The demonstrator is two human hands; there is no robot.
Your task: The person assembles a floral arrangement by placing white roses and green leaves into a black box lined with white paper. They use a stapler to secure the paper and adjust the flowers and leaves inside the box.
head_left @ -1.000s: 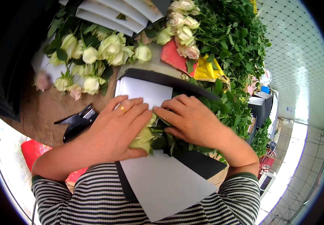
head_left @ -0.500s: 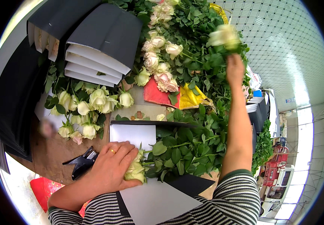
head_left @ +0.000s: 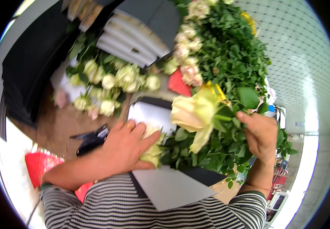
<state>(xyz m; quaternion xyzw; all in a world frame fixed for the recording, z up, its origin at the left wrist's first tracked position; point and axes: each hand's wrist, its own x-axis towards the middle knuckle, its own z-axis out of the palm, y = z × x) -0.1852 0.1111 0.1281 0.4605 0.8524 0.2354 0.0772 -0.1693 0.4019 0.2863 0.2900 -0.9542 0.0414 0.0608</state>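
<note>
My right hand (head_left: 262, 133) is closed on the stem of a cream-yellow rose (head_left: 195, 110), whose bloom hangs to the left of it, close to the camera. Under the curved fingers of my left hand (head_left: 128, 149) lie pale cream roses (head_left: 152, 154), their heads partly hidden. The leafy stems of these roses run right, across an open dark sheet with a white inner side (head_left: 149, 113). A grey-and-black sheet (head_left: 172, 187) lies in front of my chest.
A black stapler-like tool (head_left: 90, 141) lies left of my left hand. Behind it rest several cream roses (head_left: 126, 78). Black-and-white wrapped bundles (head_left: 142, 28) stand at the back, dark stacked sheets (head_left: 27, 80) on the left, and a large heap of leafy roses (head_left: 231, 49) at the back right.
My right hand has come from the far heap toward me with the rose, which now hangs above the stems. My left hand stays on the roses; the whole view has shifted.
</note>
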